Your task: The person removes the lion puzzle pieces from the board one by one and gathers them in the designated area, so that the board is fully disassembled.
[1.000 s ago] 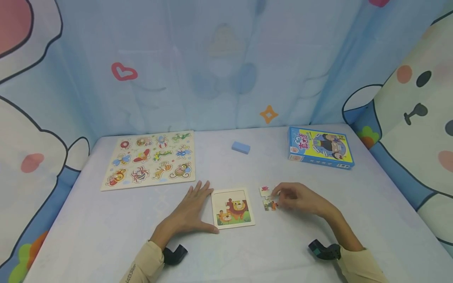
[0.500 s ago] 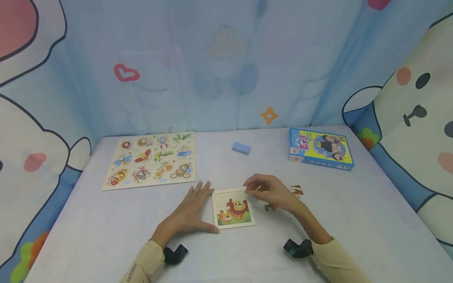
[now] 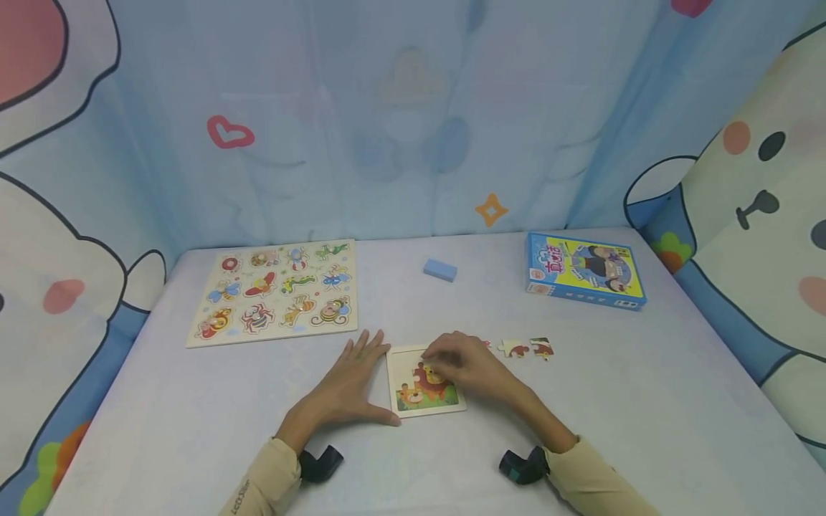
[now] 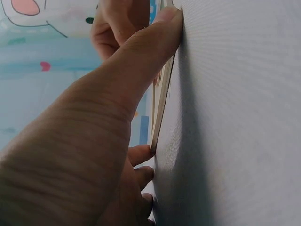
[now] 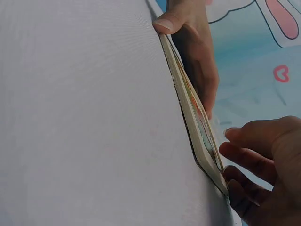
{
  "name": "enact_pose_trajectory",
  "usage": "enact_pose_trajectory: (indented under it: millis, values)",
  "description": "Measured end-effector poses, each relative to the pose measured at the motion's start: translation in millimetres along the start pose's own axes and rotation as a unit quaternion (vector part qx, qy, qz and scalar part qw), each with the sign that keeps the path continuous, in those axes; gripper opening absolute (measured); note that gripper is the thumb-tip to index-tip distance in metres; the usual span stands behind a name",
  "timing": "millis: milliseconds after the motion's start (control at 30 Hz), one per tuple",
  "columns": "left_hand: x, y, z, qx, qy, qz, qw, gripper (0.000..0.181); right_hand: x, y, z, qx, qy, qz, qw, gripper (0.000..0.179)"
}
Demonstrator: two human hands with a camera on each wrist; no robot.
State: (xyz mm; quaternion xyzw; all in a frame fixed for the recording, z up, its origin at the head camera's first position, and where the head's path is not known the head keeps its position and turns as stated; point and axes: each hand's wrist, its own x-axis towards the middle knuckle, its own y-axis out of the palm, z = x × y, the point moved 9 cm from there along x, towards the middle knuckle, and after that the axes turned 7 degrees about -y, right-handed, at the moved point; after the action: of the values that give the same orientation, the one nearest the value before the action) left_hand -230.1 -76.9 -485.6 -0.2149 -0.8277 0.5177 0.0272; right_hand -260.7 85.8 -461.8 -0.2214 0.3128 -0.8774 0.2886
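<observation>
Puzzle tray [image 3: 405,367] lay flat on the white-covered worktop [image 3: 619,416], a lion picture [image 3: 422,398] partly assembled inside it. The left hand [image 3: 345,387], its fingers spread wide, touched the tray's left side with thumb and forefinger. The right hand [image 3: 470,367] hung over the tray's upper right, fingers bent and thumb close to them; whether it held a piece could not be told. Loose pieces [image 3: 516,350] lay near that hand; a blue block [image 3: 440,270] sat beyond.
</observation>
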Motion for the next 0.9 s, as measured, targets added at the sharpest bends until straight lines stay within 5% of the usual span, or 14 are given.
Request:
enact_pose_trajectory:
  millis: [900]
  values:
    - [-1.2, -1.0, 0.5, -0.017, -0.006, -0.003, 0.9998, 0.120, -1.1, 5.6, 0.2, -0.001, 0.011, 0.026, 0.9996, 0.022]
